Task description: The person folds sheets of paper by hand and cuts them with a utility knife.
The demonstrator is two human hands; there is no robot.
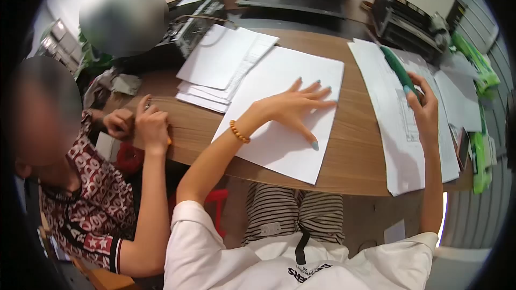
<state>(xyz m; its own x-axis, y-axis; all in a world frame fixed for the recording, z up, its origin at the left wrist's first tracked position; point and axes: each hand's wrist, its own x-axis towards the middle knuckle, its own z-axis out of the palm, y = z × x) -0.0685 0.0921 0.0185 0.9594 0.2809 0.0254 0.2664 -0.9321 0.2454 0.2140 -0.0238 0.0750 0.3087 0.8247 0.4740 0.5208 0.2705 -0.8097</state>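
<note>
My left hand [295,106] lies spread on a blank white sheet of paper [285,150], fingers apart and nothing in them. An orange bead bracelet [239,132] circles that wrist. On the right, my right hand [424,102] is closed around the near end of a long, dark green, rounded object [396,68]; its exact kind is unclear. The green object is over printed papers [400,145] at the table's right side. Left of the blank sheet, a stack of papers [215,64] partly meets its edge.
A person in a patterned red shirt [102,198] sits at my left, hands by the wooden table's [355,166] edge. Black equipment [293,1] stands at the back, with other people's arms behind it. Green packaging [478,156] lies along the right edge.
</note>
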